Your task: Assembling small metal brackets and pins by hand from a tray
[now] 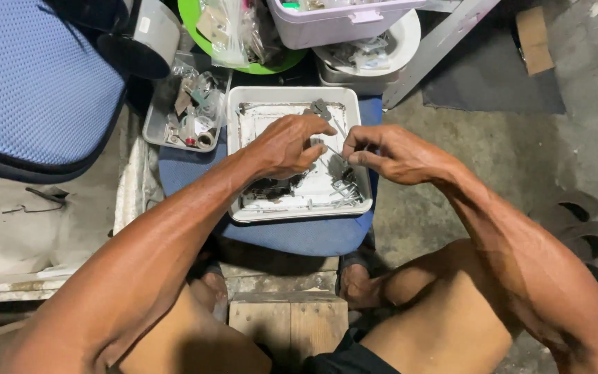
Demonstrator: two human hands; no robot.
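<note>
two hands, left hand [286, 147] and right hand [390, 154], each grip pinching one thin metal rod [332, 150] above the white tray [243, 156].

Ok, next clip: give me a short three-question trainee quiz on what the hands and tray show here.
1. True or false: both hands are over the white tray.
2. What does the tray rest on? A) blue cushion B) green plate C) bare floor
3. What lies between the fingertips of the two hands?

Key:
1. True: left hand and right hand meet above it.
2. A: the blue cushion.
3. A thin metal piece, pinched from both ends.
</note>
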